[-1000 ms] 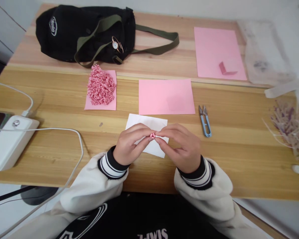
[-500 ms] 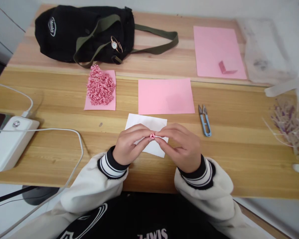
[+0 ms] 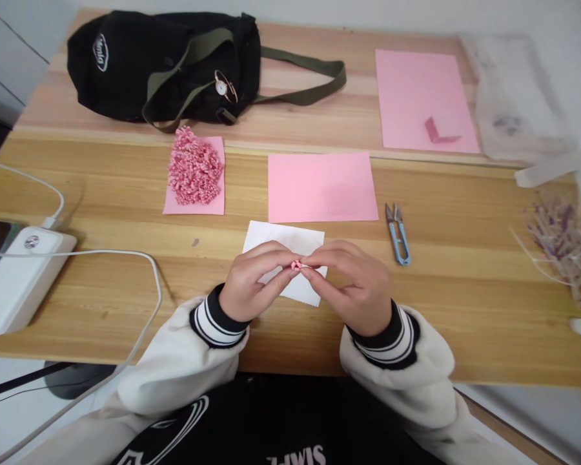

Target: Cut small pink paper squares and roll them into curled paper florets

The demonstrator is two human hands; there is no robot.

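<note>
My left hand (image 3: 257, 279) and my right hand (image 3: 351, 283) meet over a white sheet of paper (image 3: 303, 240). Between the thumb and fingertips of both, a small pink bunch (image 3: 296, 265) of short pieces is pinched; its lower part is hidden. The sheet lies slightly askew beneath the fingers, partly covered by them. Further left, a heap of similar pink pieces (image 3: 194, 168) rests on a small pink card (image 3: 217, 205). Beyond the white sheet lies a larger pink card (image 3: 300, 187). Blue-handled thread snips (image 3: 399, 240) lie to the right of my hands.
A black bag (image 3: 126, 71) with green straps and a watch (image 3: 221, 87) on it lies at the back left. A white power bank (image 3: 26, 278) and its cable (image 3: 157, 284) occupy the left side. At back right are a pink sheet (image 3: 416, 97) and a clear plastic bag (image 3: 518, 97).
Almost nothing differs. Both hands stay in place, pinching the small pink bunch, with only a very slight shift of it at the fingertips.
</note>
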